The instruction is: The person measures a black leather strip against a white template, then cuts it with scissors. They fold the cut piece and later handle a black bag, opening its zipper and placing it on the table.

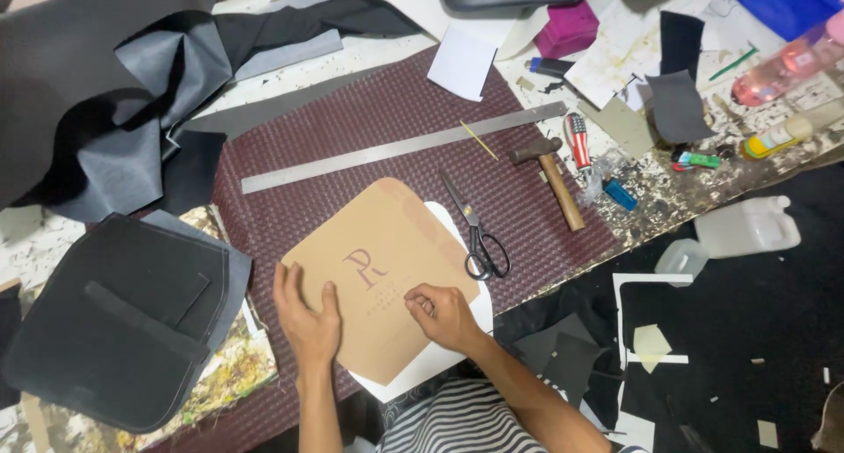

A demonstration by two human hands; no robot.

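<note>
A: What are the hands doing?

B: The left hand (306,317) lies flat and open on the brown card (378,273). It grabs nothing. It just presses the card down. The right hand (442,315) is curled up tight on the card's lower right part. Its grip looks closed, maybe on something thin, but I cannot tell what.

A: Where is the card?

B: On a white sheet (444,352), and that lies on the dark red woven mat (369,123) on the desk (655,202). The card is right under both hands, touching them. The left hand is on its lower left edge. The right hand is just beside the dark letter mark in the middle.

A: What could go wrong?

B: I think the card could slide. Only the one flat hand pins it, so a hard push from the right hand could turn it on the white sheet. Then the edges would not line up.

A: Anything else?

B: The scissors (479,233) lie just past the card's right edge, blades pointing away. An elbow bump could knock them. The hammer (554,176) and the long metal ruler (404,145) are farther up the mat, well apart from the hands. A black bag piece (114,317) sits off to the left.
</note>
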